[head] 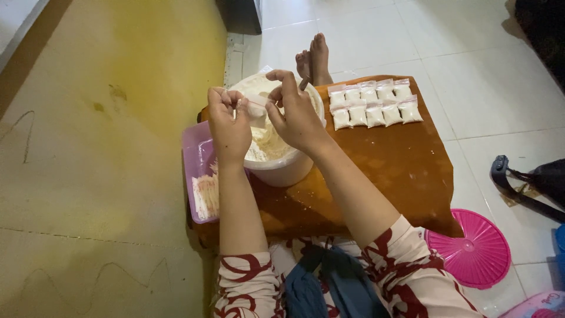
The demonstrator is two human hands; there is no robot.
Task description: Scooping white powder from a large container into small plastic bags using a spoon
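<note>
My left hand (228, 123) and my right hand (294, 109) together pinch a small clear plastic bag (256, 111) by its top edge, above a white bucket (282, 171) of white powder. The right hand also seems to hold a small brown spoon handle (303, 83). The bucket stands on a low brown wooden table (400, 171). Two rows of several filled, sealed small bags (374, 105) lie on the table's far right part.
A purple plastic tray (197, 159) with empty small bags (206, 197) sits left of the bucket. A pink round lid (471, 250) lies on the white tiled floor at right, near a black bag strap (518, 191). My bare feet (313, 59) show beyond the bucket.
</note>
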